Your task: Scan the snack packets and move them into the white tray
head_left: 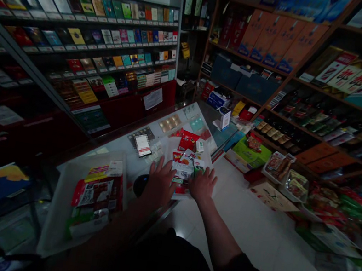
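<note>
Snack packets (187, 156) lie in a white tray (181, 197) by the near edge of the glass counter (119, 144), the left hand (161, 182) and right hand (201, 185) touching them; whether either grips one, I cannot tell. Toward the opposite edge lies a phone (143, 145); beyond, cigarette packs (75, 36) line shelves (103, 19).

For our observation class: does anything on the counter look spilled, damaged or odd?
One thing: the phone-like item on the counter appears partly pixelated, unlike its surroundings, as if masked. Nothing there is visibly spilled or damaged.
</note>
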Demonstrator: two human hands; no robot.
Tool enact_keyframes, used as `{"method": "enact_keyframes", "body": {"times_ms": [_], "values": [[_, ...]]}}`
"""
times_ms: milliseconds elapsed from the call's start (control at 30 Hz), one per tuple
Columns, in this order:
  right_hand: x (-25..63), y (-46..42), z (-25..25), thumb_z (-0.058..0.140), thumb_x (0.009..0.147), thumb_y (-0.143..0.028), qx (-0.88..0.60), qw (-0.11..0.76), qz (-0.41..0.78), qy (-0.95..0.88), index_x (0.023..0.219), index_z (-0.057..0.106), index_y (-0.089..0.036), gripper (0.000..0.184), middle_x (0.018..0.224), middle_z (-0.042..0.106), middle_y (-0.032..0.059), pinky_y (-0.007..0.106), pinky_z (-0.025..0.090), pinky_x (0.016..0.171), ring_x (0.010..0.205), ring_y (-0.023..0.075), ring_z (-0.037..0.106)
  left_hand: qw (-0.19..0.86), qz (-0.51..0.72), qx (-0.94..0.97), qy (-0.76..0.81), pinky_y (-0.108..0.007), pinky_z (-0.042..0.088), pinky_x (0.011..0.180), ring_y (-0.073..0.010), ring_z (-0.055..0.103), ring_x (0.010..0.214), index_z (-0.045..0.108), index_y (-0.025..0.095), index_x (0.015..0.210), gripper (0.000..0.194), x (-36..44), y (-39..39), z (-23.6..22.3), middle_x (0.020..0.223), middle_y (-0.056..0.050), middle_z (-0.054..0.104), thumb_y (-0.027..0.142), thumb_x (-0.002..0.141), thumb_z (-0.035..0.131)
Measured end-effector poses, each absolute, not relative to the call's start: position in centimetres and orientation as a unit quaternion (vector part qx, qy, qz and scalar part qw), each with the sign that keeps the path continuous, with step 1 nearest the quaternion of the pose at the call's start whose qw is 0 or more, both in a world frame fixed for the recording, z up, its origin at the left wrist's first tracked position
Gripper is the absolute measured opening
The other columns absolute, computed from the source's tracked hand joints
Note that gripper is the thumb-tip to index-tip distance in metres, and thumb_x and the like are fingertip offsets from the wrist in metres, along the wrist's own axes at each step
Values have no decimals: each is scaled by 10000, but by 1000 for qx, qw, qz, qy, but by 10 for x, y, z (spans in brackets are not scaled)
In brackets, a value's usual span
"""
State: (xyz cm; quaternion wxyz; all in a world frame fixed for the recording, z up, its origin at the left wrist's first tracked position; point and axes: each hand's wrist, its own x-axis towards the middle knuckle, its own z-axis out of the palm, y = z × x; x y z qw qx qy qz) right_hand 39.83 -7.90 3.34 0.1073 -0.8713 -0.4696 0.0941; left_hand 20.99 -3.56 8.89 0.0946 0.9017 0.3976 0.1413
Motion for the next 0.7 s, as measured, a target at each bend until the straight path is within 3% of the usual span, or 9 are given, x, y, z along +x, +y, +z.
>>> {"method": "enact_keyframes", "body": {"times_ms": [67,133,267,533,700], "values": [[415,-81,31,653,930,-418,-872,94,92,-472,1335,694,-156,484,1690,349,209,689,115,1243,1600,465,155,96,132,908,386,-646,273,1259,-428,351,1544,763,187,1176,319,228,-38,85,1550,-156,561,337,937,613],[430,-83,30,621,949,-359,-865,84,95,-485,1286,725,-150,410,1691,346,203,678,118,1251,1602,462,151,112,103,911,384,-561,405,1187,-386,524,1408,795,178,1057,289,248,-39,79,1410,-170,660,333,964,570],[455,-79,32,550,978,-261,-844,86,102,-520,1285,739,-173,371,1702,336,170,637,106,1275,1619,426,121,154,-14,903,400,-447,544,963,-321,710,1058,819,144,952,381,288,-39,63,1050,-189,764,350,993,501],[482,-39,26,492,1013,-206,-806,97,117,-572,1320,734,-238,393,1738,295,102,613,73,1290,1640,366,78,256,-78,821,505,-383,552,865,-321,746,1053,790,98,1094,400,333,-39,39,1133,-237,769,389,951,556],[482,-26,19,478,1030,-246,-805,101,98,-577,1375,696,-185,413,1720,317,163,614,104,1288,1629,387,134,297,-77,788,534,-334,530,795,-286,755,1008,788,110,1064,378,343,-33,24,1087,-209,787,405,947,581]]}}
